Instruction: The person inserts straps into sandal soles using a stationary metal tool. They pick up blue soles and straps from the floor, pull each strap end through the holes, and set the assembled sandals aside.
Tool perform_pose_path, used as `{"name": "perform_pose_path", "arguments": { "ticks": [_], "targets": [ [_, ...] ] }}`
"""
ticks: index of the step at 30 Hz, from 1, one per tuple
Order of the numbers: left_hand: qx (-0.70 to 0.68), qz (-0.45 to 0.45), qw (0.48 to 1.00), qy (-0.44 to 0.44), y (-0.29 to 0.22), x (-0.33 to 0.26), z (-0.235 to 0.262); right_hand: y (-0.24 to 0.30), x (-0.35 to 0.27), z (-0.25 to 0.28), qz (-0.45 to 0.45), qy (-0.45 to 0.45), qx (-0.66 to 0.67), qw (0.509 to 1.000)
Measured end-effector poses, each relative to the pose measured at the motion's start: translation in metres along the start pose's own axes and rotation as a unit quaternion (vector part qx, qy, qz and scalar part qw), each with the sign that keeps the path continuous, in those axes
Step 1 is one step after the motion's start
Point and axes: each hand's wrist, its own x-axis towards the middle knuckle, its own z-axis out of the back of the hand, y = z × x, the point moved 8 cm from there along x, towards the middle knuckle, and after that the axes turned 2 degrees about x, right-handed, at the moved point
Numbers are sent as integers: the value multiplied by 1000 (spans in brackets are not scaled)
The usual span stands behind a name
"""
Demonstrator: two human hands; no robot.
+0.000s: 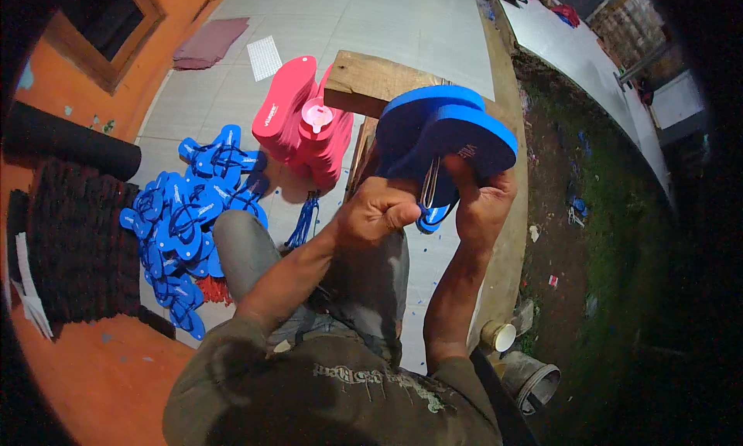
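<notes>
Two blue flip-flop soles point(474, 136) are held up in front of me, one overlapping the other, against the end of a wooden beam point(371, 78). My right hand point(486, 202) grips the nearer sole from its right side, thumb on its face. Closed at the soles' lower left, my left hand point(381, 212) has its thumb beside a thin, shiny metal loop tool point(430, 181). That tool lies along the sole, with a bit of blue strap by its lower end. Part of another blue flip-flop point(433, 218) shows below the soles.
A heap of blue flip-flops point(182, 222) lies left of my knee. Stacked pink soles point(282, 109) carry a pink-lidded container point(316, 115). Blue straps point(304, 220) hang near my knees. Black sheets point(77, 245) are piled along the orange wall; buckets point(532, 380) stand lower right.
</notes>
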Motion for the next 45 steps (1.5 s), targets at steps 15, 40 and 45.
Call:
{"name": "perform_pose_path", "arguments": {
  "ticks": [15, 40, 45],
  "targets": [
    [-299, 184, 931, -97, 12, 3, -16, 4, 0, 1, 6, -22, -5, 1000],
    [169, 204, 956, -125, -27, -66, -4, -28, -124, 20, -152, 35, -219, 963],
    [398, -15, 890, -223, -41, -29, 21, -18, -61, -2, -114, -109, 94, 983]
  ]
}}
